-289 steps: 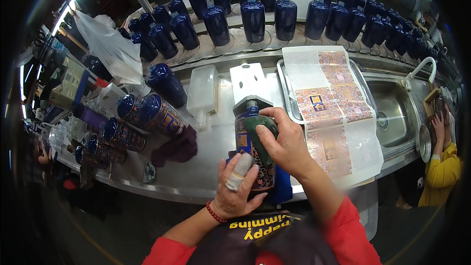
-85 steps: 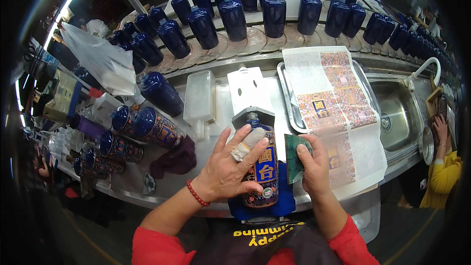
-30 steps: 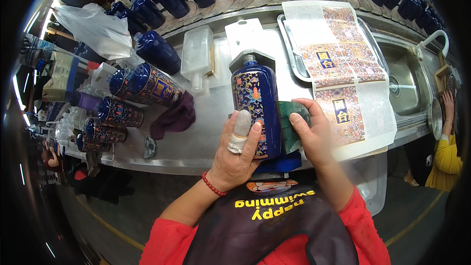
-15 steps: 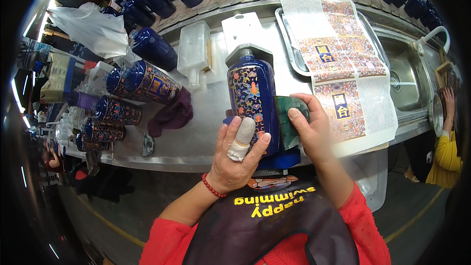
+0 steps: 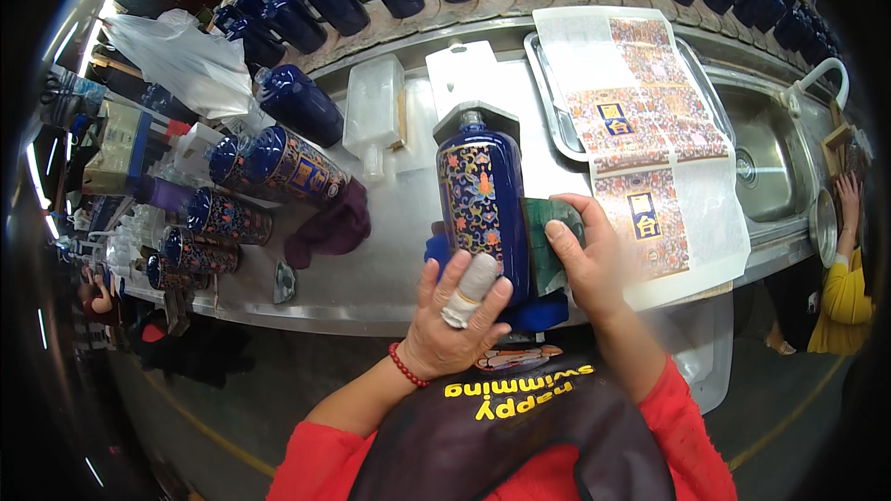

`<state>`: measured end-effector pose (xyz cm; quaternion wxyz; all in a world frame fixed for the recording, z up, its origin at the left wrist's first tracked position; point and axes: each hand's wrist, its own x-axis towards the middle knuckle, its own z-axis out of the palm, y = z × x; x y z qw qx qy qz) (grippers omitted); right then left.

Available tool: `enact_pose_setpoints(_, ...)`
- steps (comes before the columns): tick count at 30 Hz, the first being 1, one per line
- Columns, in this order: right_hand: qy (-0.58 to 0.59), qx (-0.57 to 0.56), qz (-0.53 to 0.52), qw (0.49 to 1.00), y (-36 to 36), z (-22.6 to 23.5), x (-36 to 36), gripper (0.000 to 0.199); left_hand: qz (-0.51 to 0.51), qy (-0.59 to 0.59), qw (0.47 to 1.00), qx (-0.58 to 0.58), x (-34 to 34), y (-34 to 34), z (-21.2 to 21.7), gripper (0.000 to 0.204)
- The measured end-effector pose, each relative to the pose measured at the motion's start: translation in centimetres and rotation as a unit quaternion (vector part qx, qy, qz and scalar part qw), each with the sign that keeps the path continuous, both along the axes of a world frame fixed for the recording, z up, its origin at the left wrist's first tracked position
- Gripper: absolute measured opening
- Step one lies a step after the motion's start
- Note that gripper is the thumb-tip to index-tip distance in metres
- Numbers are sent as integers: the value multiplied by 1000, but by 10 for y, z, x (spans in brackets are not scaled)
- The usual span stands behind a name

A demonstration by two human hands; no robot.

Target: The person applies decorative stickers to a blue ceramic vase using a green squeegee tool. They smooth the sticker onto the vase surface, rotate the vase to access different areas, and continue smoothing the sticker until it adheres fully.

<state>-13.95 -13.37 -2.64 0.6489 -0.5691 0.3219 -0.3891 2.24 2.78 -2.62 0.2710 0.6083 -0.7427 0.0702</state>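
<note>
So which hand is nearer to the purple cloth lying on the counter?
Left. The left hand grips the blue bottle just right of the purple cloth; the right hand is beyond the bottle.

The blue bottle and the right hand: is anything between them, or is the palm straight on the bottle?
In the head view, a green pad lies between the blue bottle and the right hand, pressed against the bottle's side.

Steel sink (image 5: 775,162), tray of label sheets (image 5: 624,93), purple rag (image 5: 327,227), finished bottles (image 5: 278,167) lying leftward.
</note>
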Motion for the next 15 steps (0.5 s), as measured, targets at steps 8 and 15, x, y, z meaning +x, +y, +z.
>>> enact_pose_setpoints(8, -4, -2, 5, 1000, 2, 1, 0, 31, -1, 153, 988, 13, 17, -21, 23, 92)
enact_pose_setpoints(15, 4, 4, 16, 1000, 3, -3, -2, 31, 20, 88, 994, 64, 27, -54, 40, 109)
